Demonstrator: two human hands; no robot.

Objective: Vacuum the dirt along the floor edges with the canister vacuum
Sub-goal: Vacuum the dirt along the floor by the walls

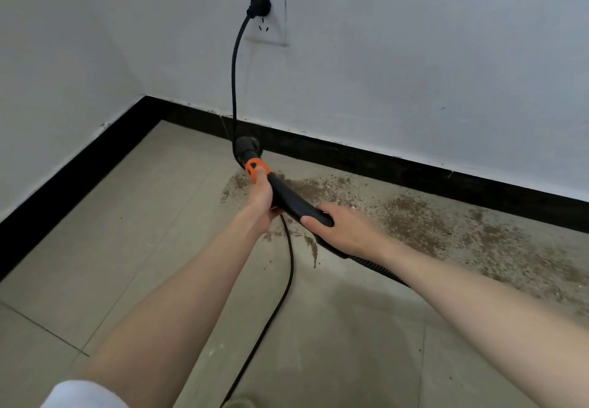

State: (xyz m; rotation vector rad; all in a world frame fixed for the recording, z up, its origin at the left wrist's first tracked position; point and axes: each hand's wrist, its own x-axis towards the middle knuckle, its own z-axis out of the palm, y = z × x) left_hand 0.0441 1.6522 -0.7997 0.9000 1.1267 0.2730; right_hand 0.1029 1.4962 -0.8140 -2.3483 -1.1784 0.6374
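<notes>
The left grip [262,195] curls round the vacuum handle [298,203] just behind its orange collar [256,167], thumb lying up against the orange. The right grip [345,227] wraps the rear of the same black handle, thumb across the top. Ahead of the left grip the black nozzle [248,145] points at the baseboard [382,165]. Brown dirt [424,216] spreads over the floor [143,216] under and to the right of the right grip, along the wall. The ribbed hose [373,264] passes beneath the right forearm and is mostly hidden. A power cord [234,82] climbs to the plug [258,4] in the wall socket [271,25]. The canister itself is out of frame.
</notes>
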